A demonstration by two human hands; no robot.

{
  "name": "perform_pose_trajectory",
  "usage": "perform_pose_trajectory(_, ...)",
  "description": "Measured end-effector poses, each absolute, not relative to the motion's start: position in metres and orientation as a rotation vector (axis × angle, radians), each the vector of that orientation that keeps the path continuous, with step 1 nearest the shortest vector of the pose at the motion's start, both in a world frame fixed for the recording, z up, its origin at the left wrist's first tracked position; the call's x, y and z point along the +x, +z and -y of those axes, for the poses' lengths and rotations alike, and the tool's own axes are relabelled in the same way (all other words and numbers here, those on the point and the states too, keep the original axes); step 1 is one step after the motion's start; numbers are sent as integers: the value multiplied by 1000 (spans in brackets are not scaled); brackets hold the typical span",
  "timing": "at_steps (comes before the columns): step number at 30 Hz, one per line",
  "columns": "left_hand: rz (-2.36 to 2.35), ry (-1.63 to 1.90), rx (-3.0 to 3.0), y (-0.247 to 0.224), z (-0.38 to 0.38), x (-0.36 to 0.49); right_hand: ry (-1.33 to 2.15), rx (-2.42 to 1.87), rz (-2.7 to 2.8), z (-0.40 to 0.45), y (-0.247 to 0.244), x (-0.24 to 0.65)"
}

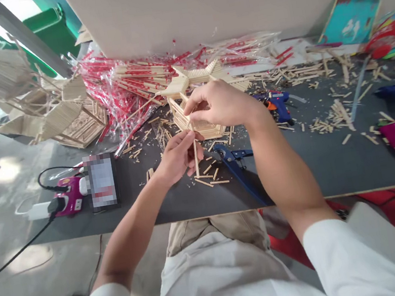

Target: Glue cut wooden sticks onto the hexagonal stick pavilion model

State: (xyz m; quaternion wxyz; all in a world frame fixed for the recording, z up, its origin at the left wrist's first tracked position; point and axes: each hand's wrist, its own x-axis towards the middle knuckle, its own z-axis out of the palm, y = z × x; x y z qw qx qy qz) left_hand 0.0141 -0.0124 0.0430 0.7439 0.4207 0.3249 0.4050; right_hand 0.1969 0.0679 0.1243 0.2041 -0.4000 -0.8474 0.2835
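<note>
I have the left hand (180, 154) pinching a stick (196, 159), cutter (233, 167) to its right, and the right hand (223, 101) narrow over the frame (215, 131), its hold unclear from here.

I counted two bare hands (226, 103), one pale, many-sided wooden-stick frame (213, 130), two blue plastic glue guns (280, 105), two magenta boxy power sockets (68, 194), one blue long-handled cutter (241, 176), one turquoise rectangular board (351, 18) and one dark grey table (192, 209). The loose pale wooden offcuts (340, 115) ran to dozens; I couldn't number them exactly.
</note>
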Motion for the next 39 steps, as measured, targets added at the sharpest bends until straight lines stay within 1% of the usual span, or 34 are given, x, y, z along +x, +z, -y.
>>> perform_pose_trajectory(21, -794, 874, 960, 50, 12, 13, 761, -1075, 2347, -61, 125, 202)
perform_pose_trajectory(32, -865, 944, 933, 44, 15, 22, 799, -1125, 2336, -61, 127, 204)
perform_pose_trajectory(39, -883, 1082, 945, 36, 17, 30, 807, -1080, 2345, -63, 125, 203)
